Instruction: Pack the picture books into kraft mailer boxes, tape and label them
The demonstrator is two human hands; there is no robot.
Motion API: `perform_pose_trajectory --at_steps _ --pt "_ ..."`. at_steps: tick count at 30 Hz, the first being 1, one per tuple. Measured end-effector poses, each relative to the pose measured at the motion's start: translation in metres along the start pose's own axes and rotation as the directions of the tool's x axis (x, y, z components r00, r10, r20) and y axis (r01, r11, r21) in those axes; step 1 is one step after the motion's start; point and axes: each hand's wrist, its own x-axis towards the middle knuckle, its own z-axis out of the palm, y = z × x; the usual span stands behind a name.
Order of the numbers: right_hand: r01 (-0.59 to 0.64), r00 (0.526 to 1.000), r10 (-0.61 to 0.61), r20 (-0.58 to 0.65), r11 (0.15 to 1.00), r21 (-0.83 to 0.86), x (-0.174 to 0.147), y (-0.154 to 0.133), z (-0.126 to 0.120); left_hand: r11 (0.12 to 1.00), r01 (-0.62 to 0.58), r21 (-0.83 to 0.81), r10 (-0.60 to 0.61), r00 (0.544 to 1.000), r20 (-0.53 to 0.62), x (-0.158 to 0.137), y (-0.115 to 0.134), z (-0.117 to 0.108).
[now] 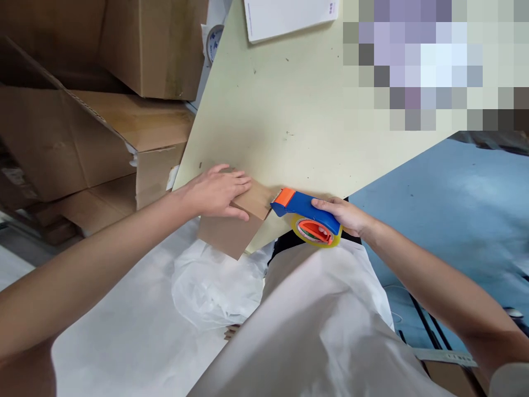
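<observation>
A small brown cardboard box [229, 236] sits at the near edge of the pale table. My left hand [219, 193] lies on its top with the fingers stretched out and the thumb near the front edge. In my right hand [345, 215] is a blue and orange tape dispenser [306, 208], gripped around its body with the thumb on top. A roll of yellowish tape is mounted on its underside. The dispenser's orange front end is at the right end of the box; whether it touches the cardboard I cannot tell.
Large open cardboard boxes [165, 121] are stacked along the left. On the table [281, 105] a white flat box [291, 16] lies at the far edge, with a tape roll [214, 44] beyond the left edge. A crumpled white plastic bag [215, 281] is below the small box.
</observation>
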Motion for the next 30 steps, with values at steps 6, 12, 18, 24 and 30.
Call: perform_pose_trajectory --at_steps 6,12,18,24,30 --pt "-0.041 0.999 0.041 -0.016 0.999 -0.008 0.003 0.003 -0.003 0.996 -0.079 -0.036 0.067 0.964 -0.256 -0.025 0.023 0.032" --pt "0.007 1.000 -0.008 0.025 1.000 0.012 0.010 -0.032 0.017 0.970 0.111 -0.218 -0.198 0.879 -0.435 -0.028 0.013 0.043" --pt "0.138 0.990 -0.140 -0.016 0.986 -0.091 0.041 -0.131 0.047 0.864 0.332 -0.379 -0.498 0.678 -0.541 -0.013 -0.001 0.002" --pt "0.044 0.999 -0.042 0.012 0.976 -0.211 0.046 -0.185 0.064 0.848 0.345 -0.402 -0.527 0.622 -0.579 0.002 0.005 -0.015" --pt "0.067 0.998 -0.068 0.001 0.972 -0.224 0.035 -0.163 0.063 0.805 0.366 -0.467 -0.588 0.602 -0.541 0.002 0.009 -0.014"
